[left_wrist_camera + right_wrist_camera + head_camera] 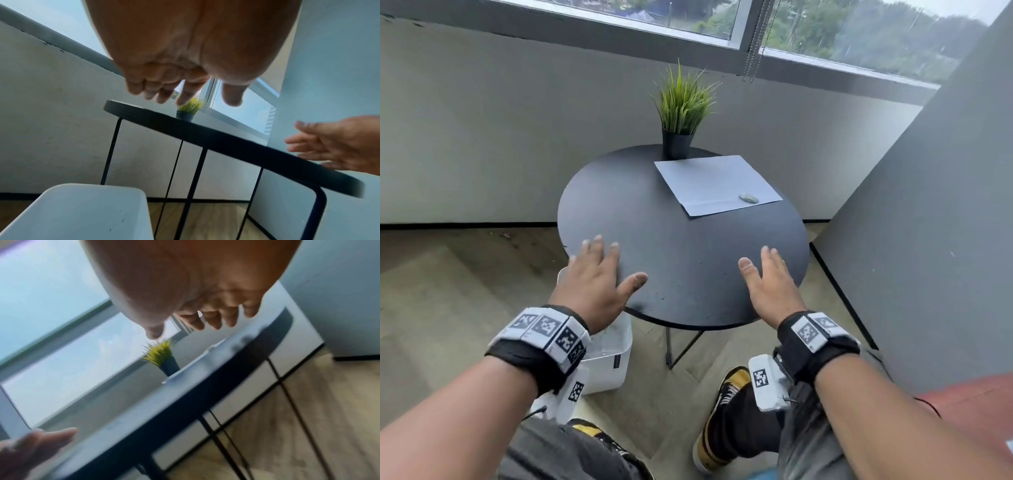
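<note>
While the left hand [599, 277] and right hand [770, 284] hover with straight fingers, holding nothing, over the near rim of the round black table [654, 222], the white paper sheet [712, 181] bearing a small grey lump [749, 198] lies untouched farther back, so work looks barely begun

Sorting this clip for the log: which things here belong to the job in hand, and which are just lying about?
In hand: left hand and right hand, both open over the near part of the round black table.
Lying about: sheet of paper with a small grey object on it, potted grass plant at the far edge, white bin on the floor.
</note>
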### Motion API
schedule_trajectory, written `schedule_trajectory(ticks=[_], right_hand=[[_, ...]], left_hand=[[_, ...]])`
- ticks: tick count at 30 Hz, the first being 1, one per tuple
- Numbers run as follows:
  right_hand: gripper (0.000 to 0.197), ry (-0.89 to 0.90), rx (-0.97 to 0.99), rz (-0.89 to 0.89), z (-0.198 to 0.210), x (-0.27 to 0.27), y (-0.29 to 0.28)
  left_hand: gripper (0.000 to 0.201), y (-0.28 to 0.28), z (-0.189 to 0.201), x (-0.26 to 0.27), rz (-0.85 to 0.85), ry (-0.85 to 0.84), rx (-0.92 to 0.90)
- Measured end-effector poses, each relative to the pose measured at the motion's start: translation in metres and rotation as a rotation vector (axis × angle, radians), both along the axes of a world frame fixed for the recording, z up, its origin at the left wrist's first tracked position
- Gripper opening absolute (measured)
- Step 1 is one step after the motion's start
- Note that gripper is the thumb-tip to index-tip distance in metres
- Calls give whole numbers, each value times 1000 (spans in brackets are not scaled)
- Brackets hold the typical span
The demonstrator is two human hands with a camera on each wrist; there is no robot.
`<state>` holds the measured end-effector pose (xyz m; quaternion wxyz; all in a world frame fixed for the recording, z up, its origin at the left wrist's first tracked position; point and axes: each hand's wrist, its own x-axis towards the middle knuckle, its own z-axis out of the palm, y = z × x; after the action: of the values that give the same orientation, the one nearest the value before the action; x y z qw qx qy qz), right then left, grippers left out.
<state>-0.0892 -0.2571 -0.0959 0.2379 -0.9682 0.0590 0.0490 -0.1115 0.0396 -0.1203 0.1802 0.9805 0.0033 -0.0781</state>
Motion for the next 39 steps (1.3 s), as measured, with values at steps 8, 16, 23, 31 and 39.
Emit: schedule_trajectory(ticks=[8,16,23,31,39], right_hand=[[56,24,210,425,-1,-18,48],[46,96,80,612,3,-18,54],[44,70,-230,471,17,59,37],[40,38,-79,769,36,75,53],[52,175,-234,1135,18,33,43]], left_hand=[[58,-32,15,-2,-254,-28,-233],[48,-32,28,20,-391,112,-19],[63,-12,32,72,-116,60,-4],[63,-34,26,44,-565,194,45],[60,-35,27,101,-323,133,257]])
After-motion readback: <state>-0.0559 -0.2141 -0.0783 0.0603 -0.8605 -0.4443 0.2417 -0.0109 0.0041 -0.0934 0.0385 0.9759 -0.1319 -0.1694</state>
